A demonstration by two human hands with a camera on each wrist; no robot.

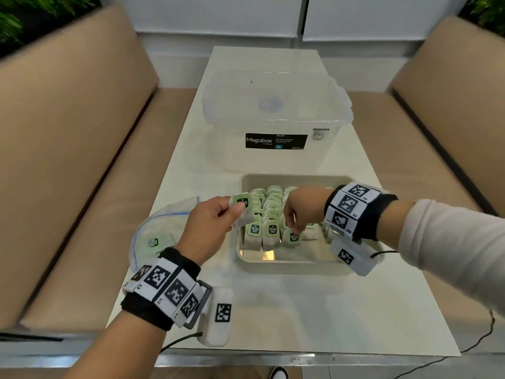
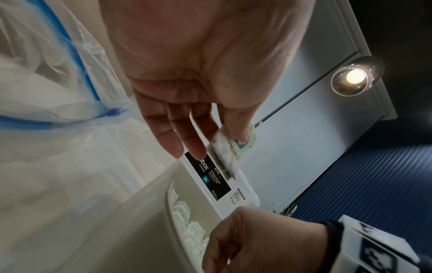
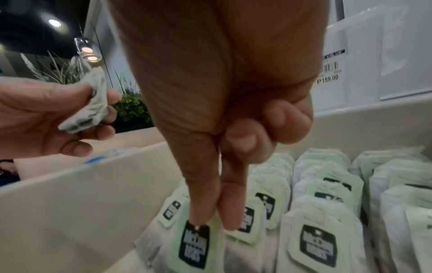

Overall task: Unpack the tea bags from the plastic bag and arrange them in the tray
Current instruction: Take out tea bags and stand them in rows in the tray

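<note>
I see bare floor along the tray's (image 1: 287,266) near rim; my left hand (image 1: 210,228) pinches a green-tagged tea bag (image 1: 241,205) above its left edge; my right hand (image 1: 303,206) pinches a front-row tea bag's tag (image 3: 194,245).

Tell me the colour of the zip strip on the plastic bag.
Blue, running along the mouth of the clear plastic bag; the left wrist view shows it best.

Your worktop (image 1: 287,310) looks smooth and glossy. The tray (image 1: 289,265) is matt beige plastic, the plastic bag (image 1: 153,228) clear and crinkled. The tea bags (image 1: 269,214) carry matt paper tags.
</note>
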